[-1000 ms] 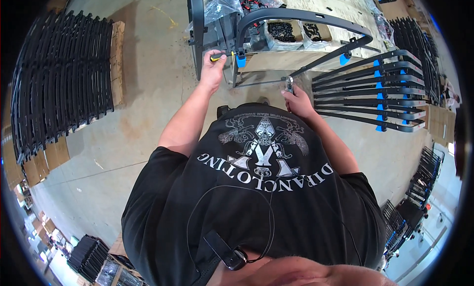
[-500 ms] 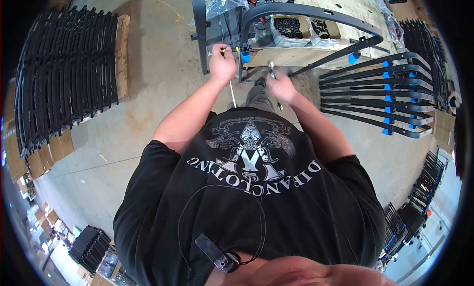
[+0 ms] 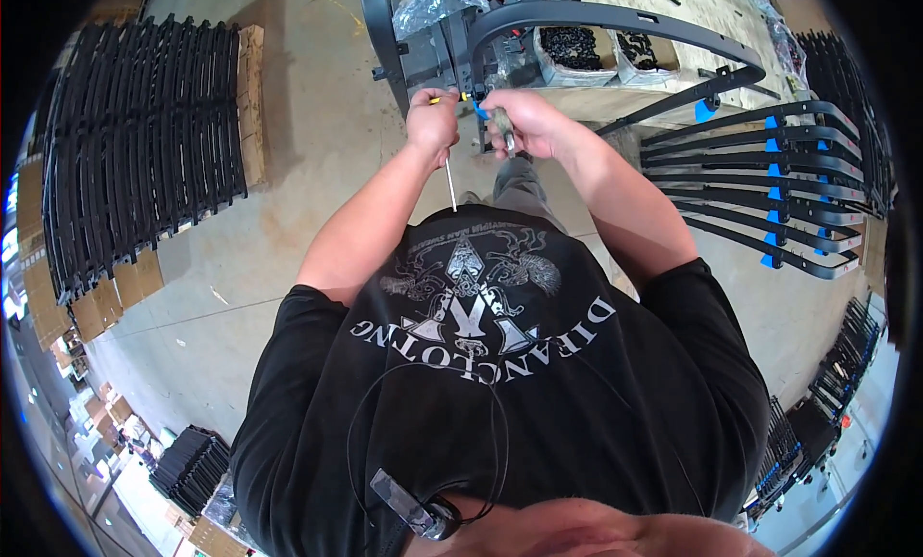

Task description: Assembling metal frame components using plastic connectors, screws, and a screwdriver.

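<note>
My left hand is closed around a tool with a thin, pale metal rod that points back toward my shirt. A yellow-and-black piece shows at the top of this fist, beside the post; whether it belongs to the same tool I cannot tell. My right hand grips a metal ratchet wrench, partly smeared by motion. Both hands are close to the lower end of a black curved metal frame, where a blue pad shows between them.
Open boxes of small black parts stand on a wooden worktable, with clear plastic wrap at its left. Several curved black frames with blue pads are stacked at right. Black bars fill a pallet at left.
My right hand has moved left and up with the ratchet wrench, from beside my leg to the post near my left hand. The left hand stays at about the same place.
</note>
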The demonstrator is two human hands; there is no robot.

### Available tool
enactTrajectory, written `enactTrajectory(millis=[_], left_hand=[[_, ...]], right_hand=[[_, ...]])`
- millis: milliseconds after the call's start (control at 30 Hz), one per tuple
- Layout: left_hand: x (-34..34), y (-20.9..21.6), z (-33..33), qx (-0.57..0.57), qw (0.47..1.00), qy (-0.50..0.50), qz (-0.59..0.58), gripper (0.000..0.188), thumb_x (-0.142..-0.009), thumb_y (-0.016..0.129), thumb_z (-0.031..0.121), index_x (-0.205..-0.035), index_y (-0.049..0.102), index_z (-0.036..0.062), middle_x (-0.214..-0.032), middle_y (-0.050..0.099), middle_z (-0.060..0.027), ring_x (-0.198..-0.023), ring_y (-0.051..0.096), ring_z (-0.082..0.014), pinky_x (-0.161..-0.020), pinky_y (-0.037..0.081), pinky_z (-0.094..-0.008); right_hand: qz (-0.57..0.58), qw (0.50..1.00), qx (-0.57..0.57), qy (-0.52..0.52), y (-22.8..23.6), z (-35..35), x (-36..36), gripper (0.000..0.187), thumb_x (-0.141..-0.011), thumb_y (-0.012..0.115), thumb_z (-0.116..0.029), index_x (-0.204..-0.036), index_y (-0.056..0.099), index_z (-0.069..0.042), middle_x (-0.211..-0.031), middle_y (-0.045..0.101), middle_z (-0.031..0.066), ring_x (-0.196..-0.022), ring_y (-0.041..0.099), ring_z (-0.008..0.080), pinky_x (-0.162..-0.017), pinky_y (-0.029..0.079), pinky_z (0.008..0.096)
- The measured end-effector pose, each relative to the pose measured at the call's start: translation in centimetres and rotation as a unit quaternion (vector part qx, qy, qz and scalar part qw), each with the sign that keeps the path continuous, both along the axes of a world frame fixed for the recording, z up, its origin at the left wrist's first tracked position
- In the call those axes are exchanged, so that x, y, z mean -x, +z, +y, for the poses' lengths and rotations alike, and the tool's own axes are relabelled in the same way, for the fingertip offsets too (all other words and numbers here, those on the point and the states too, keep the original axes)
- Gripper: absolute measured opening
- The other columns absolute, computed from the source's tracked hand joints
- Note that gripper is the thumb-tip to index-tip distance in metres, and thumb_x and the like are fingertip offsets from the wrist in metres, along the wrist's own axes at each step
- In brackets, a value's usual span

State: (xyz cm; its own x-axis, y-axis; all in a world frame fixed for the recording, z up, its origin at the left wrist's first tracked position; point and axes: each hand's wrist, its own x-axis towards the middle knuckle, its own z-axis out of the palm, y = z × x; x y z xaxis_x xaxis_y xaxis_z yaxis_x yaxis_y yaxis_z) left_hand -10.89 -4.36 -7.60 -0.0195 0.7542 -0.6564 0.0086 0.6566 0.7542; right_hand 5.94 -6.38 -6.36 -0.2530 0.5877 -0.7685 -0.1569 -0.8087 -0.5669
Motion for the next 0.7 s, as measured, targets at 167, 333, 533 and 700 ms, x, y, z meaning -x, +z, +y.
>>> enactTrajectory(millis=[167, 333, 533, 700], left_hand=[[-0.2, -0.6, 0.4, -0.003, 1.0, 0.002, -0.022, 0.027, -0.098, 0.067, 0.031, -0.103, 0.048, 0.0133, -0.059, 0.043, 0.0009, -0.038, 0.032, -0.0109, -0.034, 0.024, -0.0285], [-0.2, 0.0, 0.0, -0.006, 1.0, 0.019, 0.002, 0.027, -0.094, 0.072, 0.03, -0.097, 0.053, 0.0113, -0.062, 0.047, -0.0012, -0.041, 0.036, -0.0122, -0.035, 0.027, -0.0319], [0.5, -1.9, 0.9, -0.006, 1.0, 0.017, -0.02, 0.026, -0.094, 0.073, 0.027, -0.094, 0.053, 0.011, -0.064, 0.047, -0.0011, -0.043, 0.037, -0.0125, -0.036, 0.027, -0.0321], [-0.3, -1.7, 0.5, -0.022, 0.999, 0.024, -0.005, 0.025, -0.093, 0.074, 0.025, -0.095, 0.054, 0.0102, -0.063, 0.049, -0.001, -0.044, 0.038, -0.012, -0.037, 0.029, -0.0317]], right_hand=[[-0.54, 0.759, -0.318, 0.179, -6.3, -2.0, 1.0, 0.031, -0.09, 0.062, -0.021, -0.106, 0.06, 0.006, -0.081, 0.064, 0.0132, -0.062, 0.066, 0.0331, -0.057, 0.057, 0.0492], [0.061, 0.995, 0.017, 0.073, -0.4, 0.7, -1.3, 0.026, -0.095, 0.06, -0.025, -0.101, 0.06, 0.001, -0.08, 0.066, 0.0127, -0.075, 0.071, 0.0272, -0.059, 0.057, 0.0439], [-0.294, 0.926, -0.089, 0.219, -0.7, 1.2, 0.3, 0.03, -0.094, 0.061, -0.023, -0.113, 0.059, 0.001, -0.097, 0.069, 0.0175, -0.093, 0.073, 0.0322, -0.069, 0.058, 0.0497], [-0.173, 0.953, -0.12, 0.219, -3.7, -0.4, -0.6, 0.032, -0.095, 0.059, -0.023, -0.114, 0.059, 0.002, -0.098, 0.07, 0.019, -0.077, 0.072, 0.0292, -0.062, 0.057, 0.0473]])
